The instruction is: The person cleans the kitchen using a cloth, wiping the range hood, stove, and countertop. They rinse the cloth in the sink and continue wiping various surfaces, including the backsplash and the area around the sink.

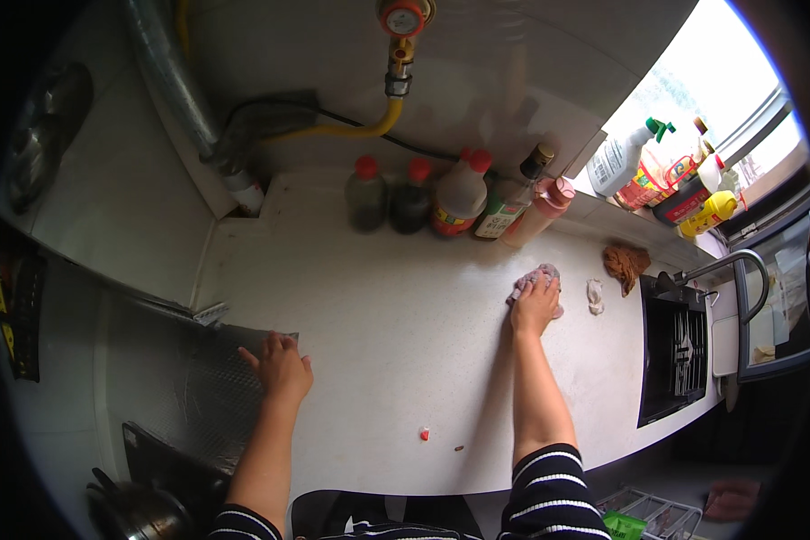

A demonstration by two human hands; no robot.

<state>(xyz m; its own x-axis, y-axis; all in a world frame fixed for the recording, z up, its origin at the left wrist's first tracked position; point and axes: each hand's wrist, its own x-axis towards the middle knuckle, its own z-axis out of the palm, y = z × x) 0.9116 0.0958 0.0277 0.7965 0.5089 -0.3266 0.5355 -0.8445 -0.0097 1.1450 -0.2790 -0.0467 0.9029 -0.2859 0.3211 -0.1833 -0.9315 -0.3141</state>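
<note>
My right hand (535,304) presses a greyish-pink cleaning cloth (542,275) onto the white countertop (378,342), its fingers bent over the fabric. To the left, my left hand (283,364) rests at the edge of a silver foil sheet (189,378), thumb and fingers spread apart, holding nothing. A small crumpled white wad (595,296) lies right of the cloth, and beyond it sits a bunched brown rag (625,266). Nearer to me, a small red-and-white scrap (425,435) and a small brown bit (459,448) lie on the counter.
Several sauce bottles (459,198) line the back wall, below a yellow gas pipe (369,129). A black sink (673,351) with a curved faucet (738,261) is at the right. Cleaning bottles (623,160) crowd the windowsill. A dark pot (144,513) stands at lower left.
</note>
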